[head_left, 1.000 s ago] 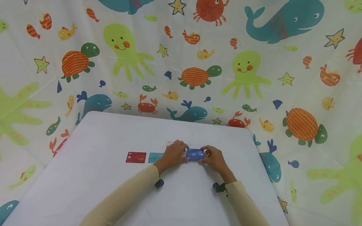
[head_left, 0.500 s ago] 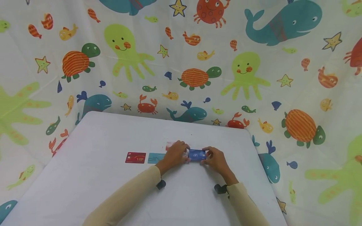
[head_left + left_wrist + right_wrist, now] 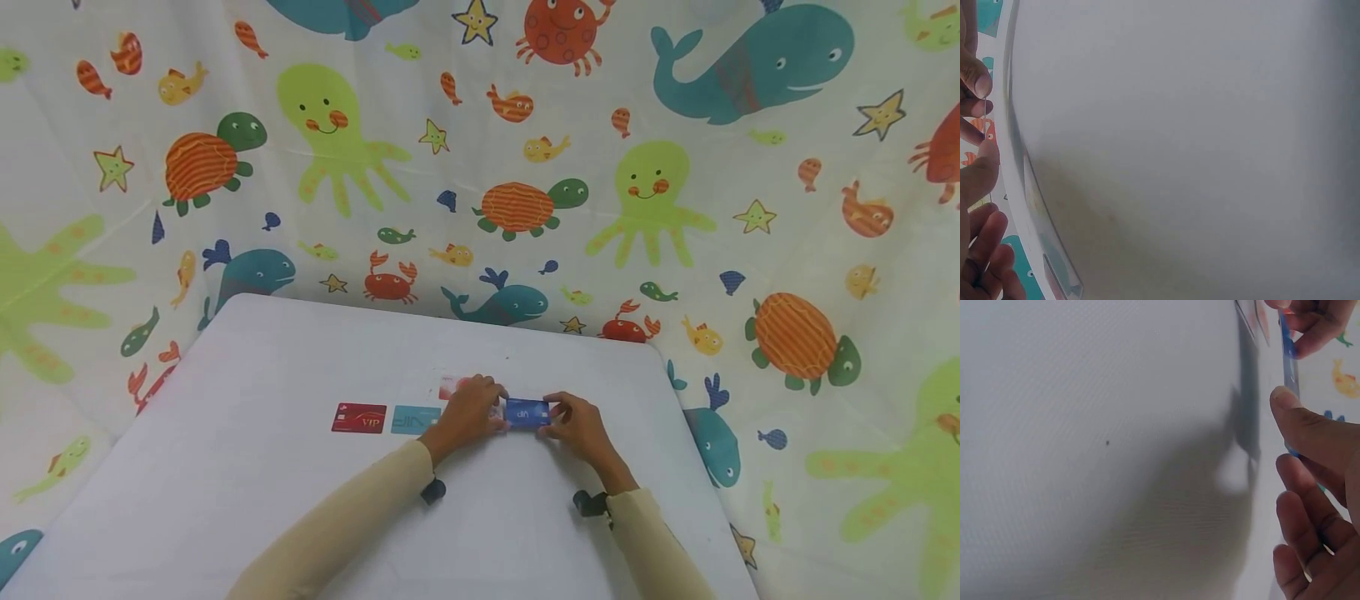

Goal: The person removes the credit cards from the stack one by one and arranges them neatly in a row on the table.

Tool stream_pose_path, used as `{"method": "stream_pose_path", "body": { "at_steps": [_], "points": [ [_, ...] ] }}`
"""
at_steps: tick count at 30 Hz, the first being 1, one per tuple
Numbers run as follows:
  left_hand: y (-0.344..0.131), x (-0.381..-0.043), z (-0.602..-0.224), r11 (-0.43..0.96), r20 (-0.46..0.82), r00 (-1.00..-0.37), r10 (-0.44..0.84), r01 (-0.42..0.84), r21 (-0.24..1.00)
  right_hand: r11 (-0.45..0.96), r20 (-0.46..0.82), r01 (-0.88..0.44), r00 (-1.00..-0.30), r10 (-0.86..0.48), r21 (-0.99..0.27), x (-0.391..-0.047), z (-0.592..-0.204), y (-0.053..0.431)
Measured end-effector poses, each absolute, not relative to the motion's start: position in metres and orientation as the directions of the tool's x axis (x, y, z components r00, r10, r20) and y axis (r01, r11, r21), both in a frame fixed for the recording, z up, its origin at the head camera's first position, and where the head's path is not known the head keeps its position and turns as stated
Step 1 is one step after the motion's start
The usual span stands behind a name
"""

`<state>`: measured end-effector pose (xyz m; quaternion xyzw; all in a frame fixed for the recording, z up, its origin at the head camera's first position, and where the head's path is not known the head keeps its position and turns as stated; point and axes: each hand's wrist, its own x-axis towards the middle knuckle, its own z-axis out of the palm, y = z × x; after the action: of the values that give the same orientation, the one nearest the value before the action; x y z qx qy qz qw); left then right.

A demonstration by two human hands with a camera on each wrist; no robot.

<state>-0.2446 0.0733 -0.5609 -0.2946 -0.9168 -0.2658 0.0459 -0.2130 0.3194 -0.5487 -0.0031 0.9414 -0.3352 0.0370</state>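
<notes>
We cannot tell home from studio: a cloth (image 3: 420,179) (cartoon sea animals all over) curtains off the far side of the white table (image 3: 240,442).

Arms (image 3: 337,525) extended forward, left hand (image 3: 469,410) near right hand (image 3: 581,427) — both pinching

Head view is looking forward and down from farther off, framing white tabletop (image 3: 510,533) and sea-creature fabric (image 3: 585,117) beyond. Left-wrist camera (image 3: 433,490) is looking sideways, close across tabletop; left hand (image 3: 468,414) and right hand (image 3: 577,427) are crowding its left edge. Right-wrist camera (image 3: 587,503), equally close, is catching both at its right. Wrist views are sharing blue VIP card (image 3: 527,413), edge-on.
</notes>
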Motion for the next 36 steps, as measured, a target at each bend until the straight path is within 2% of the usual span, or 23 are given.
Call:
{"method": "stream_pose_path", "body": {
  "at_steps": [14,36],
  "points": [
    [0.082,-0.243,-0.572,0.706,0.205,-0.825,0.527,0.559,0.434,0.768,-0.132,0.106,-0.991,0.028,-0.632,-0.211,-0.556,0.325],
    [0.093,-0.243,-0.577,0.710,0.191,-0.812,0.552,0.577,0.404,0.789,-0.130,0.118,-0.990,0.048,-0.603,-0.206,-0.560,0.332]
  ]
}}
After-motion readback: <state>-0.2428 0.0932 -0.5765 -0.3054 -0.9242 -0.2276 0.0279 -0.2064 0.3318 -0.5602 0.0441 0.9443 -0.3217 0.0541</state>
